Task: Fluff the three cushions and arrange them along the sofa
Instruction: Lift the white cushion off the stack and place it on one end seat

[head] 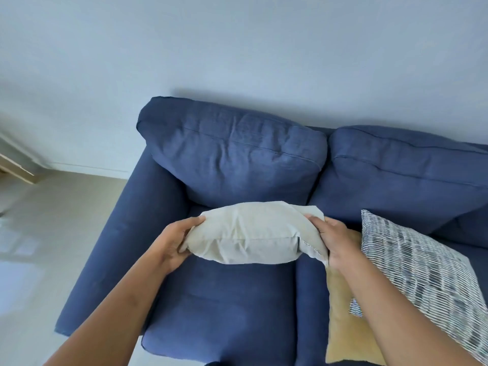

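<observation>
I've got the white cushion up off the seat, held edge-on over the left seat of the sofa, in front of the left back pad. My left hand is curled round its left end, thumb on top, fingers tucked under; my right hand is clamped the same way on the right end, near the printed tag. Both hands closed on fabric, squeezing inward. It feels like it looks, imo: light, soft, limp, cover a bit loose & wrinkly, so it sags w/o support at both ends. Best grip prob the two short ends or corners, then push in & pull out to plump. Nothing fragile, no real slip risk. The mustard cushion lies flat on the seat by my right forearm, the striped cushion partly over it, leaning toward the right back pad. No containers in view, so nothing to report there.
</observation>
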Action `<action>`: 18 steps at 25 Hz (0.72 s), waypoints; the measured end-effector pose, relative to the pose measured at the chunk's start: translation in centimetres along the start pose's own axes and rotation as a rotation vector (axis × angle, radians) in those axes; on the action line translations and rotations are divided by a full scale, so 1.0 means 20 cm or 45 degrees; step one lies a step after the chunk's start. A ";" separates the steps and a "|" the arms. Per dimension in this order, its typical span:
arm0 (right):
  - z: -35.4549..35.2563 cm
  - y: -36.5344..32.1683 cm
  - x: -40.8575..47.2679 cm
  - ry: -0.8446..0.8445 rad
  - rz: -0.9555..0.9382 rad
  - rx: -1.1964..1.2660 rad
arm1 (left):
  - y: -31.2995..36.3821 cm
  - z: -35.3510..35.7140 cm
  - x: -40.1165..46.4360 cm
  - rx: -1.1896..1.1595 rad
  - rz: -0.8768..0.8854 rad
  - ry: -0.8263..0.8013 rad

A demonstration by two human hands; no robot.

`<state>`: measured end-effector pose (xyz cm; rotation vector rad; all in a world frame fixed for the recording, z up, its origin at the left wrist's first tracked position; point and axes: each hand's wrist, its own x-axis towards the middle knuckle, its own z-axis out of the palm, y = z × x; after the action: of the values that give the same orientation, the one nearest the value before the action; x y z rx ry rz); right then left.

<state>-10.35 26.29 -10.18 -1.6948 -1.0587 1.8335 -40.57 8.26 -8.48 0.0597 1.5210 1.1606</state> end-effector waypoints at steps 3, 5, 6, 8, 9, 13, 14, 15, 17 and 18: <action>0.19 0.07 0.10 0.038 0.124 -0.045 | 0.05 -0.13 0.09 -0.071 0.064 0.021; 0.28 0.12 0.18 0.051 0.194 -0.093 | 0.09 -0.20 0.18 -0.097 0.104 0.054; 0.32 0.13 0.24 0.066 0.229 -0.117 | 0.11 -0.23 0.24 -0.099 0.125 0.066; 0.38 0.16 0.35 0.089 0.294 -0.154 | 0.12 -0.26 0.37 -0.037 0.150 0.069; 0.40 0.17 0.41 0.084 0.314 -0.164 | 0.13 -0.26 0.44 0.007 0.166 0.063; 0.49 0.26 0.67 0.106 0.409 -0.182 | 0.10 -0.24 0.74 0.165 0.219 0.087; 0.51 0.27 0.72 0.099 0.417 -0.139 | 0.08 -0.24 0.81 0.200 0.218 0.093; 0.53 0.28 0.76 0.102 0.411 -0.089 | 0.06 -0.23 0.88 0.228 0.220 0.096; 0.55 0.29 0.82 0.130 0.346 0.019 | 0.04 -0.22 0.98 0.266 0.245 0.117; 0.55 0.30 0.85 0.127 0.289 0.069 | 0.03 -0.21 1.03 0.280 0.268 0.130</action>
<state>-22.64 32.60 -26.14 -1.9179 -0.7967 1.8707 -51.02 18.40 -23.66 0.3201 1.7614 1.1699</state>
